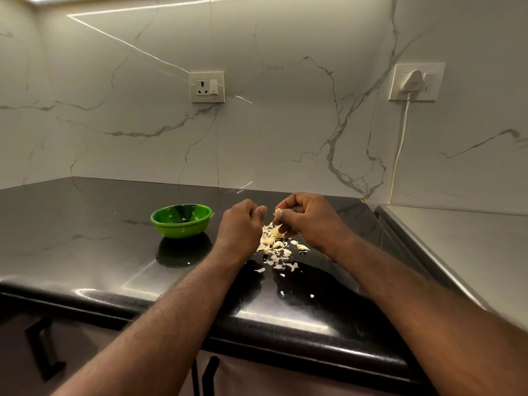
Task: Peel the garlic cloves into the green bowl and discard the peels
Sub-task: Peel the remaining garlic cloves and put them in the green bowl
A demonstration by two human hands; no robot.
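Observation:
A green bowl (181, 222) stands on the black counter, left of my hands. My right hand (310, 221) pinches a pale garlic clove (277, 212) between thumb and fingers, with a strip of peel hanging below it. My left hand (239, 224) is curled just left of the clove, its thumb tip close to it; I cannot tell whether it holds any peel. Under both hands lies a heap of garlic peels and cloves (275, 247), with small flakes scattered toward the counter's front edge.
The black counter (85, 247) runs to a marble wall at the back and a rounded front edge (257, 335) near me. A steel surface (463, 252) adjoins on the right. A white cable (400, 150) hangs from a wall socket.

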